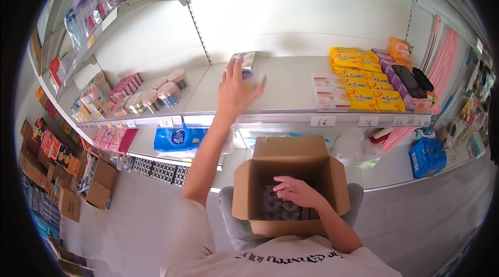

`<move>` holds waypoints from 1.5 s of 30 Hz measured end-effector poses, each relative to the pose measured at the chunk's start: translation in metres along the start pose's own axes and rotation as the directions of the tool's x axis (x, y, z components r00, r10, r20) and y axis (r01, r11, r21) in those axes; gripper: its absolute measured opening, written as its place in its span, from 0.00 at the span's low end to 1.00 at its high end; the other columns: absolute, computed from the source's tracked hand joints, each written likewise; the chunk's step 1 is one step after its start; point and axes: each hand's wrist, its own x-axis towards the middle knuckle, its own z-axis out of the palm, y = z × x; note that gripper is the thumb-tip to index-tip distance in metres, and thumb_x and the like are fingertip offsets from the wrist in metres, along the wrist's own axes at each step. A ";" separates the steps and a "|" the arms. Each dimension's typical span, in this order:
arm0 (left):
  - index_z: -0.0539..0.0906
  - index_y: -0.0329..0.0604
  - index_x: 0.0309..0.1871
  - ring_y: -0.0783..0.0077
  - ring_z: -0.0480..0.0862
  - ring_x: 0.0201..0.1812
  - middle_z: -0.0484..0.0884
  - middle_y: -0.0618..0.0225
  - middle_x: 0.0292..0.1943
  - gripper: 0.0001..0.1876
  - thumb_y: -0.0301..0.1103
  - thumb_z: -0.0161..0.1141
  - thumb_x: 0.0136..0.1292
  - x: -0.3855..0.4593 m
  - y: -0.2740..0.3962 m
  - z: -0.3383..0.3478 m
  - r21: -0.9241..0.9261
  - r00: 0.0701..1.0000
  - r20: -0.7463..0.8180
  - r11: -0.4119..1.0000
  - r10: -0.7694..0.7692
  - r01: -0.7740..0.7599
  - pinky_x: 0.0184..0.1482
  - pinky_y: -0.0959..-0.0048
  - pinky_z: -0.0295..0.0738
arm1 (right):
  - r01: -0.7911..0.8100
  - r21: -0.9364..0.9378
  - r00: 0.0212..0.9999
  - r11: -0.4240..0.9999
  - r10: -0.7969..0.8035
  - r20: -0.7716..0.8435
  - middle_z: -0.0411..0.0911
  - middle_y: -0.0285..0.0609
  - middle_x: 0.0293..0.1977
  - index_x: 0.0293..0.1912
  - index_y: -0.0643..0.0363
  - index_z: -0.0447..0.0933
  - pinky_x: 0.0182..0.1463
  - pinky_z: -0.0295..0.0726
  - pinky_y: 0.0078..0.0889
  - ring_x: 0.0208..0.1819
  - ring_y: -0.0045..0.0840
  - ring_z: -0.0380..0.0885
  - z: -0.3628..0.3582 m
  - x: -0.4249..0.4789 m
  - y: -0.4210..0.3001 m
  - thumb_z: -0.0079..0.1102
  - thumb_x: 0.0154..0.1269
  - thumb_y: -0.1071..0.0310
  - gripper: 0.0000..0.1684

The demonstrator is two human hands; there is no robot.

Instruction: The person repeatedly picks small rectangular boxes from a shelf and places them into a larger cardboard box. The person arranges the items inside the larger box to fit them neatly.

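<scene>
My left hand is raised over the middle shelf, its fingers around a small, motion-blurred box. Just behind it, a small white and yellow box lies on the shelf near the back panel. My right hand is over the mouth of an open cardboard box, fingers partly spread, with nothing seen in them. Inside the carton, several small boxes are stacked at the bottom. The carton rests on a grey padded seat in front of me.
Yellow soap packs, pale pink boxes and a black phone occupy the shelf's right side. Clear jars stand left. Below are a blue pack and a white plastic bag. Another open carton sits on the floor at left.
</scene>
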 end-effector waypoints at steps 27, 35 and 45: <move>0.80 0.41 0.64 0.44 0.85 0.53 0.84 0.49 0.54 0.32 0.60 0.60 0.69 -0.329 0.100 0.013 -0.252 0.307 0.940 0.913 0.151 0.322 0.58 0.52 0.79 | -0.435 -0.763 0.885 0.478 0.381 -0.265 0.82 0.56 0.56 0.57 0.58 0.84 0.61 0.82 0.47 0.57 0.49 0.82 -0.070 0.010 0.074 0.72 0.56 0.53 0.30; 0.80 0.37 0.63 0.44 0.84 0.55 0.83 0.47 0.55 0.35 0.61 0.62 0.67 -0.336 0.090 0.015 -0.291 0.395 0.910 0.870 0.124 0.398 0.58 0.52 0.79 | -0.640 -0.728 0.703 0.247 0.572 -0.424 0.85 0.52 0.55 0.55 0.58 0.85 0.62 0.83 0.46 0.59 0.45 0.83 -0.077 0.088 0.197 0.71 0.59 0.49 0.30; 0.78 0.37 0.65 0.44 0.83 0.56 0.82 0.48 0.57 0.36 0.58 0.66 0.65 -0.335 0.089 0.011 -0.286 0.405 0.911 0.836 0.085 0.467 0.59 0.53 0.78 | -0.670 -0.661 0.732 0.337 0.447 -0.514 0.84 0.60 0.52 0.50 0.61 0.85 0.59 0.84 0.51 0.54 0.51 0.84 -0.073 0.058 0.286 0.74 0.57 0.46 0.30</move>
